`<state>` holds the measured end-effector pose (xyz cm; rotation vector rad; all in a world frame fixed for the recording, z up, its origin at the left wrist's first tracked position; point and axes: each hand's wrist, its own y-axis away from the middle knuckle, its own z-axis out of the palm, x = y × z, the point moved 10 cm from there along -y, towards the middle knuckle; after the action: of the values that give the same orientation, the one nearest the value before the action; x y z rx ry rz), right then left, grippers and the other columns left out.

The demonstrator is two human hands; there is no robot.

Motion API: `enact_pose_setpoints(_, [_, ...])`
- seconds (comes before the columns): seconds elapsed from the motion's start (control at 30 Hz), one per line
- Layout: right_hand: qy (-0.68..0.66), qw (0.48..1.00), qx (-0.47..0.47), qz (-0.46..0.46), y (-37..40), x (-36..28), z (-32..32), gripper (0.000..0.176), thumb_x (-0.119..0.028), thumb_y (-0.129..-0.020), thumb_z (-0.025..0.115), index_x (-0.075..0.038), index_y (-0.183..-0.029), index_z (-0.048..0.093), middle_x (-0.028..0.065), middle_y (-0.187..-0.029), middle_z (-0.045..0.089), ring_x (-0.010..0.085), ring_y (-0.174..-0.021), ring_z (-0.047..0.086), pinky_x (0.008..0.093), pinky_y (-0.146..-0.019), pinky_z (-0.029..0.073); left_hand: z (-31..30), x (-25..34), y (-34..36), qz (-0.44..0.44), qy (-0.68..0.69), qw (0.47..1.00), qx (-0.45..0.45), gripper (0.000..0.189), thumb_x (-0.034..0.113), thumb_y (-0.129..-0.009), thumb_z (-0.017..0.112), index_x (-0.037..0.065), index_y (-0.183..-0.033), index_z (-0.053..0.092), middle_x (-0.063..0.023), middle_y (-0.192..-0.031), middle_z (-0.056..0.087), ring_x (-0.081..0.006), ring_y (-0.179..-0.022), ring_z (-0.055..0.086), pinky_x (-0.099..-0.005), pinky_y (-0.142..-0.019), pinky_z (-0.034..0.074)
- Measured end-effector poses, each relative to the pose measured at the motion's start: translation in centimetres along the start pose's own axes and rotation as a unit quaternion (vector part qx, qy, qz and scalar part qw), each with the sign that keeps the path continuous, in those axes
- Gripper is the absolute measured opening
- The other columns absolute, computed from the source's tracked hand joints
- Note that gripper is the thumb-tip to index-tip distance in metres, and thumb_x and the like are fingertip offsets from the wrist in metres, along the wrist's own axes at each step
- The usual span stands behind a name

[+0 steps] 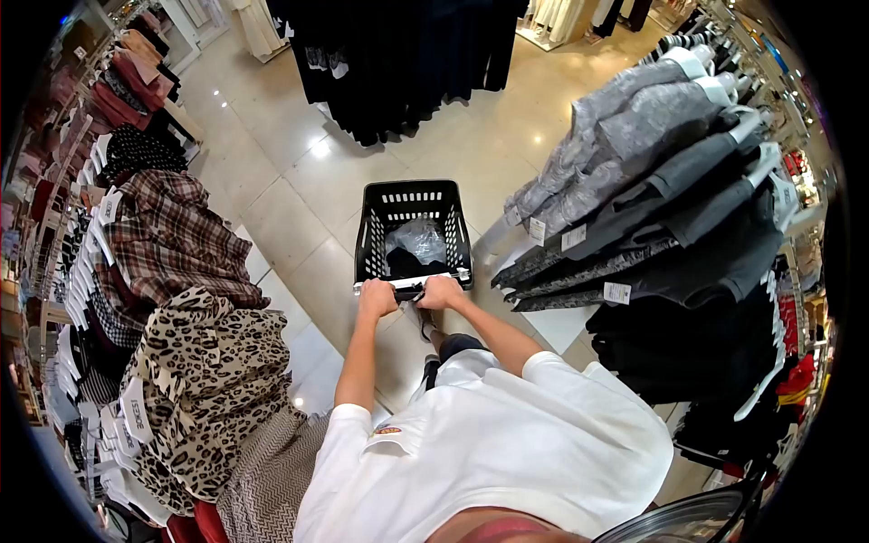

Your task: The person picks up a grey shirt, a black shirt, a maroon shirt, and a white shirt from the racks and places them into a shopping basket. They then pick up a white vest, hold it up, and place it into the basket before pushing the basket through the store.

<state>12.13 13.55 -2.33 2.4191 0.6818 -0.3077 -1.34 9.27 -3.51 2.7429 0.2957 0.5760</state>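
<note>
Both my hands are wrapped around the handle at the near end of a black plastic shopping basket (pixel 412 186). My left hand (pixel 378 297) grips its left part. A short way to the right, my right hand (pixel 441 292) is closed on the same handle, with something thin and dark showing by its fingers. Inside the basket lie a crumpled clear plastic bag (pixel 421 240) and a dark item (pixel 412 264) that looks like cloth. The basket stands ahead of my feet, and its underside is hidden.
To the left hang a leopard-print garment (pixel 213 389) and a plaid shirt (pixel 176 235). Grey patterned garments (pixel 615 145) and dark tagged clothes (pixel 688 226) crowd the right. Black clothing (pixel 398 63) hangs ahead. Shiny floor tiles (pixel 290 199) run between the racks.
</note>
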Motion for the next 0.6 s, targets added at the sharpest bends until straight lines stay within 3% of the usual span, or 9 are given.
enact_pose_setpoints(0.07, [-0.011,1.0,0.022,0.016,0.2,-0.1,-0.3,0.04,-0.04,-0.06,0.065,-0.007,-0.081,0.071,0.0165,-0.085,0.068,0.0297,-0.082,0.066,0.0379,-0.075,0.052,-1.0,1.1,0.2,0.063,-0.056,0.996,0.039,0.013,0.015,-0.066,0.062,0.012,-0.073,0.072,-0.0125,-0.08,0.067,-0.0273,-0.09,0.059,-0.0453,-0.096,0.035])
enact_pose_setpoints(0.1, [-0.026,1.0,0.017,0.003,-4.0,-1.7,-1.2,0.04,-0.04,-0.06,0.065,-0.007,-0.081,0.071,0.0165,-0.085,0.068,0.0297,-0.082,0.066,0.0379,-0.075,0.052,-4.0,-0.7,-3.2,0.077,-0.093,0.989,0.085,0.015,0.016,-0.06,0.065,0.013,-0.072,0.073,-0.0126,-0.074,0.065,-0.0264,-0.083,0.058,-0.0395,-0.087,0.038])
enact_pose_setpoints(0.2, [-0.051,0.997,0.043,0.039,-6.1,-1.5,-2.7,0.041,-0.041,-0.059,0.064,-0.007,-0.081,0.072,0.0155,-0.084,0.068,0.0303,-0.08,0.066,0.0384,-0.075,0.053,-5.6,-1.6,-5.3,0.04,-0.105,0.99,0.089,0.015,0.013,-0.06,0.064,0.012,-0.072,0.073,-0.0114,-0.079,0.065,-0.0266,-0.088,0.056,-0.0402,-0.089,0.037])
enact_pose_setpoints(0.27, [-0.069,0.995,0.053,0.044,-7.7,-1.9,-3.0,0.043,-0.043,-0.059,0.065,-0.007,-0.082,0.072,0.0156,-0.083,0.068,0.0305,-0.079,0.066,0.0382,-0.074,0.053,-6.3,-2.6,-6.8,0.031,-0.123,0.989,0.073,0.016,0.014,-0.067,0.06,0.008,-0.076,0.072,-0.0104,-0.091,0.063,-0.0277,-0.101,0.052,-0.0461,-0.093,0.035])
enact_pose_setpoints(0.6, [-0.169,0.98,-0.004,0.105,-13.7,-3.6,-4.8,0.04,-0.039,-0.062,0.067,-0.007,-0.085,0.071,0.0145,-0.086,0.068,0.029,-0.083,0.066,0.0372,-0.076,0.052,-10.0,-5.6,-14.6,0.035,-0.202,0.976,0.068,0.018,0.014,-0.068,0.059,0.007,-0.079,0.07,-0.011,-0.099,0.059,-0.0284,-0.108,0.048,-0.0454,-0.099,0.031])
